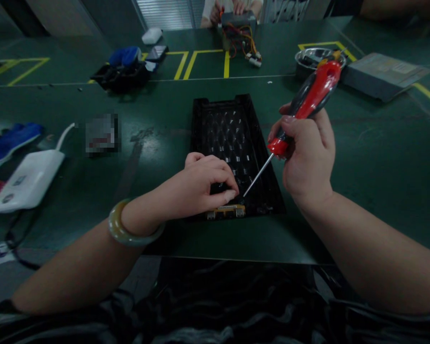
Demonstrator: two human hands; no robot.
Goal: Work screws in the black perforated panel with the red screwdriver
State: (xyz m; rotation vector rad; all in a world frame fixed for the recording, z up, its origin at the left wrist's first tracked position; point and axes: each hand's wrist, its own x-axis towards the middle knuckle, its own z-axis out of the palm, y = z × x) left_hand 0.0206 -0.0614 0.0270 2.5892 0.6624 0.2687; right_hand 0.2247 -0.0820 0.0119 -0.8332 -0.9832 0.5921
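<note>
A black plastic housing (232, 129) with a honeycomb pattern lies flat on the green table (380, 157) in front of me. A small yellow circuit board (226, 211) sits at its near edge. My left hand (200, 184) rests on the housing's near end, fingers curled and pressing down by the board. My right hand (308, 157) grips a red and black screwdriver (310, 98) tilted, its metal tip touching the housing just right of my left fingers. A pale bangle is on my left wrist.
A white power adapter (26, 179) with cable lies at left. A black tray (123, 74) with blue items stands at back left. A metal bowl (313, 57) and a grey flat box (383, 71) are back right. Another person's hands (232, 7) work on a wired unit opposite.
</note>
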